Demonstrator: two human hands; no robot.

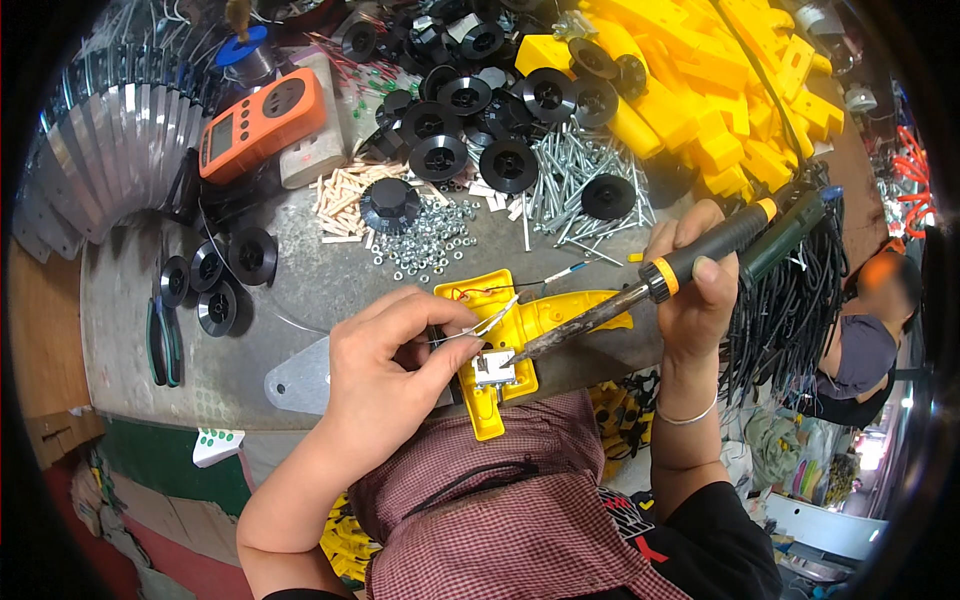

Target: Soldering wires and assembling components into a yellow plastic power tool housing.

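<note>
In my right hand (700, 275) is a soldering iron (715, 250) with a black handle and yellow rings. Its dark tip reaches down-left to a small silvery metal component (494, 368), at or just above it. This component sits in an open yellow plastic housing (485, 425) at the table's front edge. My left hand (405, 345) is closed in a pinch beside the component, on a thin silvery solder wire (300, 325) trailing in from the left. White lead wires (497, 318) rise by those fingertips. A black lead with a blue-and-white end (565, 273) lies behind the housing.
Black round knobs (437, 157), long screws (575, 180), nuts (425, 240) and yellow housings (690, 90) are heaped at the back. An orange meter (262, 122), a solder spool (245, 55) and pliers (163, 340) lie left. Black cables (790, 290) hang right; another person (865, 340) sits beyond.
</note>
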